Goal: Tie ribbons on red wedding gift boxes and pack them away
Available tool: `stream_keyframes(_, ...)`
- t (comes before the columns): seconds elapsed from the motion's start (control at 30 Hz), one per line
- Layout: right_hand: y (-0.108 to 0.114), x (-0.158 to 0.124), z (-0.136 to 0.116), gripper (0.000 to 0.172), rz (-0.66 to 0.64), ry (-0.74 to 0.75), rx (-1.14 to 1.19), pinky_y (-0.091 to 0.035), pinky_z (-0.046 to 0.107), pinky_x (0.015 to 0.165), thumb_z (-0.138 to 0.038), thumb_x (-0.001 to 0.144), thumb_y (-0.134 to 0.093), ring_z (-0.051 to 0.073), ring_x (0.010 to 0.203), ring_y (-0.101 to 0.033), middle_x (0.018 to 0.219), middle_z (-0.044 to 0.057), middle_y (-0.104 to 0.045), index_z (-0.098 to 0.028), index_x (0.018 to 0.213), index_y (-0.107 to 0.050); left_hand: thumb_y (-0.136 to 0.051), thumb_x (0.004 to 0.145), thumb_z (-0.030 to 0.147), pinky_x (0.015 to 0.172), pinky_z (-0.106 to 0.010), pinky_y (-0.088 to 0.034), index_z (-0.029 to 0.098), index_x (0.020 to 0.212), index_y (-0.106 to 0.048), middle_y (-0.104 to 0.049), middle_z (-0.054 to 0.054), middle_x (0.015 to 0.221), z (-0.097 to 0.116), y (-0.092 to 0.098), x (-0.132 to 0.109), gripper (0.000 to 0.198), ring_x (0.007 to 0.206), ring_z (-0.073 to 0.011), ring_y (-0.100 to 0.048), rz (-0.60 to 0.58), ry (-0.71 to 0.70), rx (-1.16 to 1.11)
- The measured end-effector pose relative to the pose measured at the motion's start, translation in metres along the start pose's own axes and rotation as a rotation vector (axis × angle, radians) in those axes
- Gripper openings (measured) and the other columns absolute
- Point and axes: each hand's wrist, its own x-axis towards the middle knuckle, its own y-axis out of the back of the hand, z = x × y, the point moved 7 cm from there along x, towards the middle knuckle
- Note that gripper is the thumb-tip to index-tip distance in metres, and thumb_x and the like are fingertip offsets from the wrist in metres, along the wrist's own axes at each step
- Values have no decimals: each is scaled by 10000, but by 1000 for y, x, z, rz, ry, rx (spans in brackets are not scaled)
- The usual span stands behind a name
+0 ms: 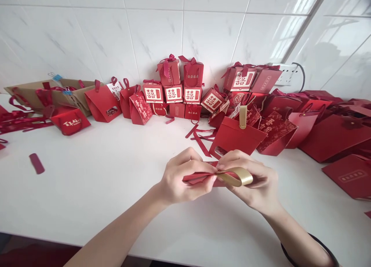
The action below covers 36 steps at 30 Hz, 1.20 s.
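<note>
Between my hands is a red paper gift box (199, 176), its folded top edges pressed together. My left hand (184, 176) is closed, thumb and fingers pinching the left part of that top. Opposite it, my right hand (252, 178) pinches the top near its middle, along with a gold ribbon loop (247, 176) that sticks out to the right. Most of the box is hidden beneath the fingers. Just behind stands a finished-looking red gift box (236, 135) with a gold ribbon handle (242, 117).
Stacked red boxes (174, 94) stand against the tiled wall. More red gift boxes (337, 137) crowd the right side. Cut ribbon pieces (202, 143) lie behind my hands. A cardboard box (26, 90) and red gift boxes (102, 102) stand at left. A ribbon strip (36, 163) lies on the white table (116, 182).
</note>
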Motion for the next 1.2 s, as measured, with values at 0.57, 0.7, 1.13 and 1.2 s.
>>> stream_keyframes(0.57,-2,-4,2,104,8,10,-151,-494,281,543,-138,796,-634,149,630,-588,746,21,-648,-236,818,-664,-638,760,172,525,-259,-470,208,748,-649,-617,-23,677,-10,-2,-1,40,592,-132,-556,-54,166,-12)
stream_keyframes(0.7,3,-2,6,76,59,-77,-107,-499,271,583,-168,775,-670,143,634,-582,730,9,-644,-241,792,-677,-651,765,183,578,-273,-473,205,742,-653,-621,-29,718,-16,-1,2,32,646,-144,-572,-72,295,-98)
stream_keyframes(1.13,-64,-32,40,368,-397,-734,574,-476,356,837,-543,816,-580,183,926,-572,1021,46,-564,-235,987,-474,-630,595,682,760,-354,-448,245,702,-495,-261,44,500,-86,-17,-34,470,619,-177,-453,343,992,-1019)
stream_keyframes(1.2,-75,-41,35,359,-466,-770,595,-475,357,827,-544,829,-561,168,880,-553,998,43,-535,-224,948,-452,-584,587,728,775,-356,-431,243,650,-448,-167,64,446,-86,-22,-32,508,556,-172,-405,387,956,-1138)
